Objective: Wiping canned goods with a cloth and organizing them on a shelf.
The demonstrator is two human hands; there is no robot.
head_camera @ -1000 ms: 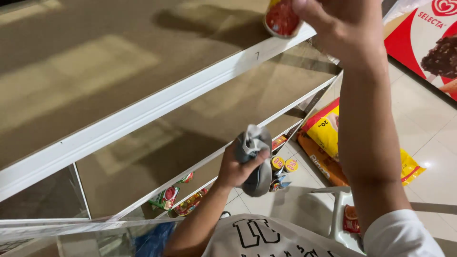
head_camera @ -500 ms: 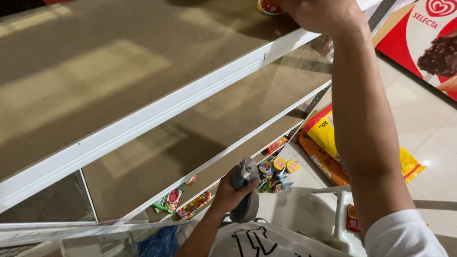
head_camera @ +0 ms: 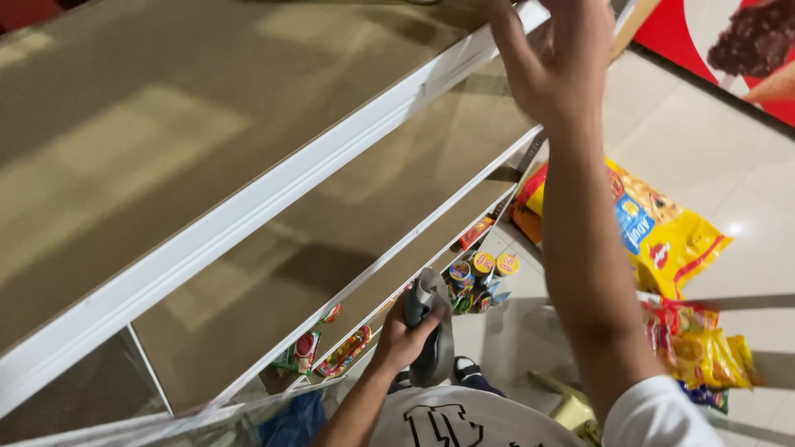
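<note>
We see a large yellow plastic bag (head_camera: 662,236) with red trim lying on the floor, small red-and-yellow crinkled packets (head_camera: 704,352) nearer us, and round-lidded cups (head_camera: 482,266) on a low shelf.

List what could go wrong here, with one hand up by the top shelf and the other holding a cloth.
The right hand is raised open at the edge of the top shelf; it could knock whatever stands there. The left hand grips a grey cloth whose hanging end might snag the small cans on the lower shelf.
</note>
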